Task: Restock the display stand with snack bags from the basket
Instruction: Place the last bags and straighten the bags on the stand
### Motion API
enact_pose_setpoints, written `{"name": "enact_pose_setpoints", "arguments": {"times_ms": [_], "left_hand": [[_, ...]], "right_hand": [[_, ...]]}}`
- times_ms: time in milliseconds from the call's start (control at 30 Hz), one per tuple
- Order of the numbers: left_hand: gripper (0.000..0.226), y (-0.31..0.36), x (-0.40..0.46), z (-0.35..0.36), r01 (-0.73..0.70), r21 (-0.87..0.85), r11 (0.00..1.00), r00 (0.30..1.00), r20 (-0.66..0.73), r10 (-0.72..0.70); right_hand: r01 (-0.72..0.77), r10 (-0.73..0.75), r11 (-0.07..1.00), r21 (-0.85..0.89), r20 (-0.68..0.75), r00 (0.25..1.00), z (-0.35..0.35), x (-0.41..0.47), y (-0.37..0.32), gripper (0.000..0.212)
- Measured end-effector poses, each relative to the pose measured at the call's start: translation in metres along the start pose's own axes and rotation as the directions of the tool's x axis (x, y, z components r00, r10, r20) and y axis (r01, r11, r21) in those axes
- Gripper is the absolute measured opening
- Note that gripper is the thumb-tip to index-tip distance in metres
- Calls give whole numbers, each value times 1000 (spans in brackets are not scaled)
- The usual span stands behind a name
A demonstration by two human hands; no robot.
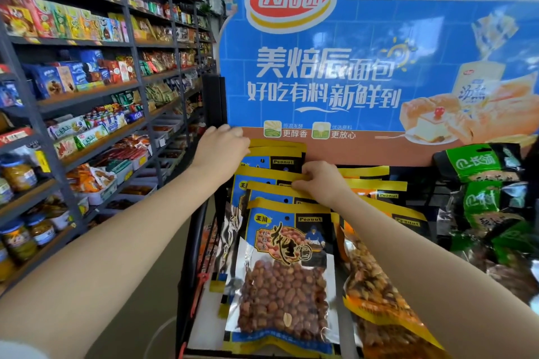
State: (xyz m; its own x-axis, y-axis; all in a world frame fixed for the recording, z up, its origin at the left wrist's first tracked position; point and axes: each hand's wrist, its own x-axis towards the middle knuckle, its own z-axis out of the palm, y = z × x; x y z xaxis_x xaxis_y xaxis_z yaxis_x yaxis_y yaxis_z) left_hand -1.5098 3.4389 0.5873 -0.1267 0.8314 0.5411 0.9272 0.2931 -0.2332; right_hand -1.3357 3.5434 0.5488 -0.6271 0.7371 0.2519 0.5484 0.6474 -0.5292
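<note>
At centre frame our left hand (223, 144) grips the top edge of the rearmost peanut bag (275, 154) on the display stand (198, 230), fingers curled over it. Our right hand (319, 181) pinches a nearer bag's header (271, 176). If either grip slips, we judge the stacked row could slump forward.

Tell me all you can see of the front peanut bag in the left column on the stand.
The front peanut bag hangs upright at the head of a row of like bags. It looks like glossy plastic with a yellow top band, blue border, dark panel marked "Peanut", and silver edges round a clear window full of reddish-brown peanuts. It looks sealed and full. Neither hand touches it: the right hand holds a bag top behind it, the left hand reaches the rearmost one.
</note>
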Motion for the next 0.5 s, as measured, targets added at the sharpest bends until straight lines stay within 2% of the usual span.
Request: {"name": "enact_pose_setpoints", "arguments": {"times_ms": [100, 200, 267, 367, 433, 500], "left_hand": [[26, 3, -11, 1, -32, -67, 997, 996, -83, 26], [30, 8, -19, 8, -122, -50, 991, 991, 57, 124], [35, 9, -16, 10, -107, -29, 994, 981, 156, 110], [29, 7, -8, 7, -64, -65, 996, 974, 214, 77], [21, 6, -5, 6, -47, -74, 996, 977, 203, 61], [20, 4, -4, 5, 4, -75, 997, 990, 138, 7]], "right_hand": [[-45, 46, 999, 12, -67, 997, 8, 1, 0, 39], [-39, 41, 999, 22, -81, 996, 9, 1, 0, 33], [-30, 32, 999, 21, -82, 996, 8, 2, -1, 29], [-34, 35, 999, 6, -132, 991, 9, 4, -4, 39], [-32, 28, 999, -19, -167, 986, 9, 4, -5, 42], [-40, 35, 999, -33, -137, 990, 5, 2, -5, 42]]}}
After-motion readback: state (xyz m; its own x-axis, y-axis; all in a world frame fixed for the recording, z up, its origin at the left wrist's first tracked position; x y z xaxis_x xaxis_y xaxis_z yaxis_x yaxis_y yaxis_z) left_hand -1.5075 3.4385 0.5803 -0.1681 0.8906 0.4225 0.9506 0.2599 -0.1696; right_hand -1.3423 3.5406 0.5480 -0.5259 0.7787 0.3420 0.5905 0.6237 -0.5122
